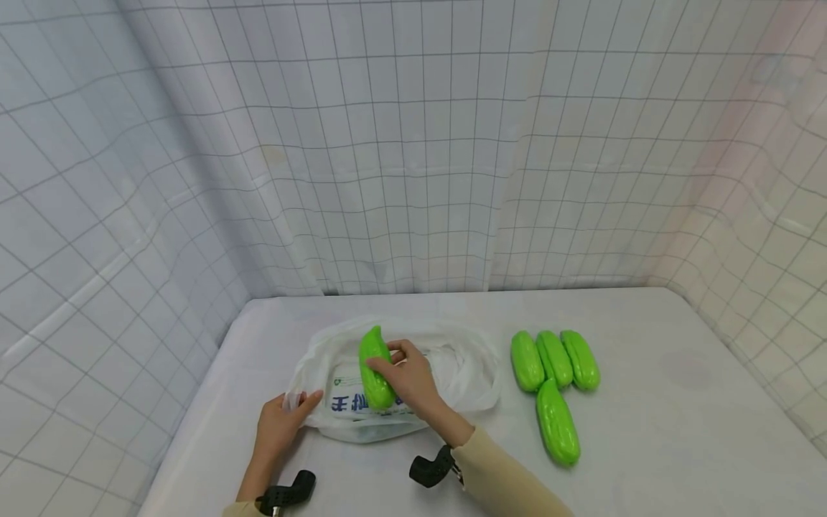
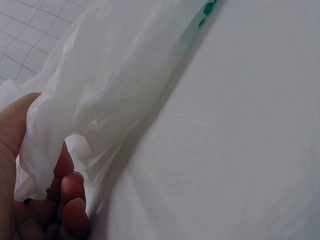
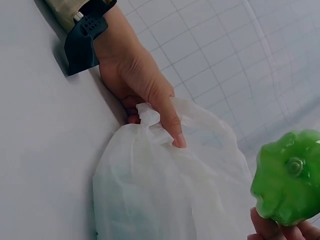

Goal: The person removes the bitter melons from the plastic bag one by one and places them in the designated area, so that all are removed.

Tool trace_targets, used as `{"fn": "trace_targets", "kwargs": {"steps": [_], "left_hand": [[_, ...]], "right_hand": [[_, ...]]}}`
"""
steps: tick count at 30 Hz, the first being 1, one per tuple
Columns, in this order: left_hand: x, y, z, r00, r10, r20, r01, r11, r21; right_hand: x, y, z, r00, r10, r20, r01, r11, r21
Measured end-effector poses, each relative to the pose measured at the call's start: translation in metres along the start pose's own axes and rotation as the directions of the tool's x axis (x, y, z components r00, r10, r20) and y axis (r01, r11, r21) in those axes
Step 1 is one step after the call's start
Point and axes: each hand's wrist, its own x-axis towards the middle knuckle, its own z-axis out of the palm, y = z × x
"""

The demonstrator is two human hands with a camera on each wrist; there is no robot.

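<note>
A white translucent plastic bag point(image 1: 468, 377) lies with its mouth spread at the middle left of the table, blue print showing inside. My left hand point(image 1: 276, 429) pinches its near left edge; in the left wrist view, the bunched film point(image 2: 42, 135) passes between thumb and fingers. Over the bag's opening, my right hand point(image 1: 413, 380) grips a glossy green bitter melon point(image 1: 372, 362), its narrow tip pointing away from me. The right wrist view shows the ridged end of this bitter melon point(image 3: 282, 180) above fingertips, with the left hand point(image 3: 142, 82) at the bag's edge.
To the right of the bag, three similar green melons point(image 1: 554, 359) lie side by side, and another melon point(image 1: 558, 424) lies nearer me. White gridded curtains point(image 1: 400, 179) surround the white table point(image 1: 659, 402) at the back and sides.
</note>
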Motion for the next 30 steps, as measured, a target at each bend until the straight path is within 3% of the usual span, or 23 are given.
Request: {"fn": "trace_targets", "kwargs": {"steps": [10, 21, 27, 30], "left_hand": [[0.000, 0.000, 0.000, 1.000, 0.001, -0.014, -0.001, 1.000, 0.004], [0.002, 0.000, 0.000, 1.000, -0.003, -0.012, 0.003, 1.000, -0.005], [0.000, 0.001, 0.000, 1.000, -0.017, -0.010, 0.017, 1.000, -0.016], [0.001, 0.001, 0.001, 1.000, -0.006, -0.013, 0.006, 1.000, -0.012]], "right_hand": [[-0.013, -0.008, -0.009, 0.999, -0.038, -0.018, 0.039, 0.995, 0.089], [-0.026, -0.015, -0.024, 0.999, -0.024, -0.040, 0.028, 0.993, 0.113], [-0.044, -0.046, -0.039, 0.999, -0.017, -0.039, 0.021, 0.993, 0.113], [-0.046, -0.045, -0.045, 0.998, -0.027, -0.062, 0.033, 0.994, 0.100]]}}
